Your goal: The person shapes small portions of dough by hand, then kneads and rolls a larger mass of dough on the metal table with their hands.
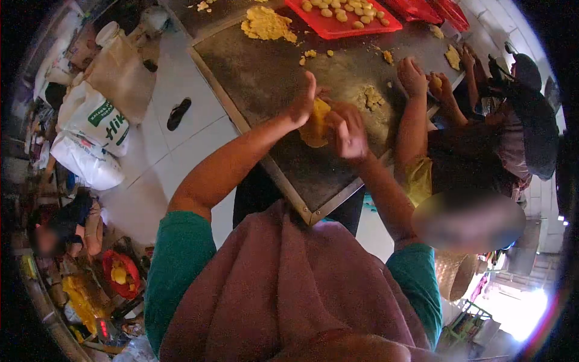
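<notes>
1. A flat piece of yellow dough (315, 125) is between the two hands, above the near corner of the dark table (241, 72); whether it touches the tabletop I cannot tell
2. The left hand (301, 107) is open, thumb raised well away from the fingers, with the dough against its inner side; its fingers are partly hidden behind the dough
3. The right hand (348, 130) has some fingers bent and is at the dough's other edge; blur hides whether its fingertips are closed on it
4. The hands are close together, the dough spanning the narrow space between them
5. Beyond them, a red tray (362, 35) holds many small pale-yellow balls (341, 17), with a spread patch of yellow dough (268, 25) left of it
6. A crumbly heap (371, 98) is on the table near the right hand, and further right are a co-worker's forearm (413, 120) and hand (412, 77)
</notes>
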A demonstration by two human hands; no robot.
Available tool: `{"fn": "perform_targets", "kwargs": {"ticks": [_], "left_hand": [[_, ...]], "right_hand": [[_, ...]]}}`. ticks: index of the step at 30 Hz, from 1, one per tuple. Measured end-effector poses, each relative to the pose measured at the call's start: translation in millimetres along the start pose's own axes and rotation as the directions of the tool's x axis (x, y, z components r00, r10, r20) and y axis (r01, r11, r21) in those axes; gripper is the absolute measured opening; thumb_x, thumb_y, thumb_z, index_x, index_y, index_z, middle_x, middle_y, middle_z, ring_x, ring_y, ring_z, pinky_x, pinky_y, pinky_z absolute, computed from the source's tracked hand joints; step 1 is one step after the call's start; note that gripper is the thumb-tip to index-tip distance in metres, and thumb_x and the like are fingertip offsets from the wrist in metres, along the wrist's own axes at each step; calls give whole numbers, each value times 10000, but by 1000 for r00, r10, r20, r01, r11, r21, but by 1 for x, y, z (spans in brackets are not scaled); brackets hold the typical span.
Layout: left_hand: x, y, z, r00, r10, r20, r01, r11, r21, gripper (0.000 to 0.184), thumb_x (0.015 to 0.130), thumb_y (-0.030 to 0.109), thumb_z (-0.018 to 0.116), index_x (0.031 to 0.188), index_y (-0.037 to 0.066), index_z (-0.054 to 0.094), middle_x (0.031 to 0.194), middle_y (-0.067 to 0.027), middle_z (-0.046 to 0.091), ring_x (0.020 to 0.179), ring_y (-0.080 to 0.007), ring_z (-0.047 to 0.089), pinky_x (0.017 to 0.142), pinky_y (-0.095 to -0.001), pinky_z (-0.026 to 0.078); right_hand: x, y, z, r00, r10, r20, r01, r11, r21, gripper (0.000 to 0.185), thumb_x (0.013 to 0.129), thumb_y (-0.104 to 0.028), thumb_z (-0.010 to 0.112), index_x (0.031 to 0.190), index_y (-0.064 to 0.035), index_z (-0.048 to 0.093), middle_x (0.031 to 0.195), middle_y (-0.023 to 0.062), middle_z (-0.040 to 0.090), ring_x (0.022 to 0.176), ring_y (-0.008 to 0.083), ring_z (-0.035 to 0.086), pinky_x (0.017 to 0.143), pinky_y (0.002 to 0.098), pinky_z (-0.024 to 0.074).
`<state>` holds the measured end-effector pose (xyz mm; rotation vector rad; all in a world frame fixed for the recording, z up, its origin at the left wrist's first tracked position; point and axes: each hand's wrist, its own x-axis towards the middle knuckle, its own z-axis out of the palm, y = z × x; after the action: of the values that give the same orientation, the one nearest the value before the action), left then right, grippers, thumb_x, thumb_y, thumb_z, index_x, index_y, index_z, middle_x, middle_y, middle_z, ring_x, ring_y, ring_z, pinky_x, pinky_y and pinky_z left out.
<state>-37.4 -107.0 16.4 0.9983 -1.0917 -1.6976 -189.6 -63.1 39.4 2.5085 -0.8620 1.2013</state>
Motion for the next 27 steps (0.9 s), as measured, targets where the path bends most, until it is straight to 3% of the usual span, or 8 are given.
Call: {"fn": "perform_targets", "kwargs": {"ticks": [2,5,8,11,15,20,22,27], "left_hand": [[-4,-11,3,976,216,19,-211,930,301,716,924,502,67,1140,-62,452,1052,-230,542,1001,-366,492,922,-419,338],[-39,-6,17,940,340,12,-273,734,622,683,928,485,88,1268,-56,327,1205,-256,441,1135,-390,404,983,-415,285],[-55,-20,23,790,612,22,-503,628,594,660,932,461,101,1363,-34,168,1339,-265,302,1241,-407,293,1034,-422,220],[-57,-25,21,751,651,115,-568,548,614,718,913,507,140,1369,-45,91,1399,-250,185,1298,-390,193,1060,-434,151],[-71,-7,43,706,673,221,-624,443,643,824,870,590,192,1368,-55,69,1414,-245,147,1316,-390,139,1065,-463,100],[-35,0,42,729,646,225,-567,387,728,840,854,617,174,1382,-25,50,1423,-228,136,1325,-390,96,1057,-507,63],[-18,0,34,761,622,188,-500,376,780,821,858,616,148,1388,-4,54,1428,-220,125,1331,-384,69,1054,-518,31],[22,-3,17,814,580,29,-324,411,852,780,869,605,89,1394,29,94,1437,-211,105,1339,-370,14,1039,-524,-75]], "right_hand": [[-6,9,-2,989,147,28,-142,981,-132,360,824,-227,557,1085,16,505,1074,232,529,990,374,501,842,458,394],[4,12,6,683,632,366,-731,593,339,372,867,-238,500,1129,25,487,1091,236,523,1005,386,490,870,439,383],[2,0,-6,639,563,525,-738,640,212,374,886,-245,467,1146,23,484,1086,232,527,1002,377,498,872,416,389],[-16,-15,-13,805,442,397,-522,844,120,344,887,-221,459,1136,13,495,1069,227,531,982,377,505,868,430,391],[-36,-34,-14,837,500,224,-539,826,168,294,891,-185,441,1104,4,510,1004,214,548,922,364,516,820,432,407],[-39,-11,19,795,591,138,-598,723,345,272,914,-213,386,987,-6,547,834,185,570,746,351,542,674,426,445],[-24,7,25,791,539,291,-612,679,405,341,924,-276,333,929,-20,557,664,141,556,589,326,547,538,434,436],[3,35,48,698,598,393,-683,721,117,334,874,-295,430,996,-7,546,639,150,556,551,298,552,500,415,439]]}}
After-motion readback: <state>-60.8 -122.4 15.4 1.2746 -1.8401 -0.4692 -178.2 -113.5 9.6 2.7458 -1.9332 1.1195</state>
